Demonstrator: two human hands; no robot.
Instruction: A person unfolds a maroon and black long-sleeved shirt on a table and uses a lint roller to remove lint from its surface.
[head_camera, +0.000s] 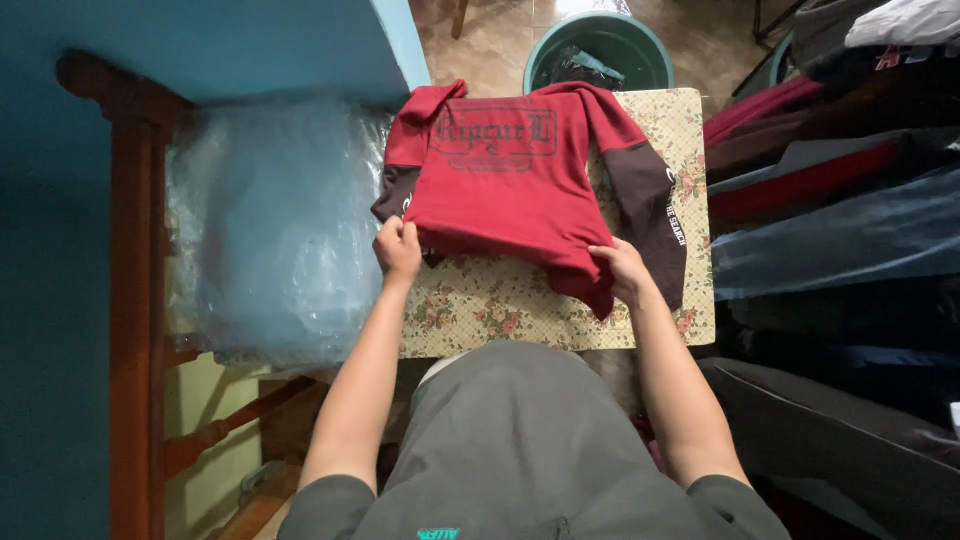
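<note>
A red long-sleeved shirt with dark brown lower sleeves and a dark print lies spread on a board covered in floral cloth. My left hand grips the shirt's near left edge. My right hand pinches the near right part of the hem, which is bunched and hangs toward me. The right sleeve drapes down the board's right side. The left sleeve is folded under at the board's left edge.
A green plastic basin with dark cloth inside stands on the tiled floor beyond the board. Piled clothes fill the right side. A clear plastic-wrapped bundle and a wooden post stand at the left against a blue wall.
</note>
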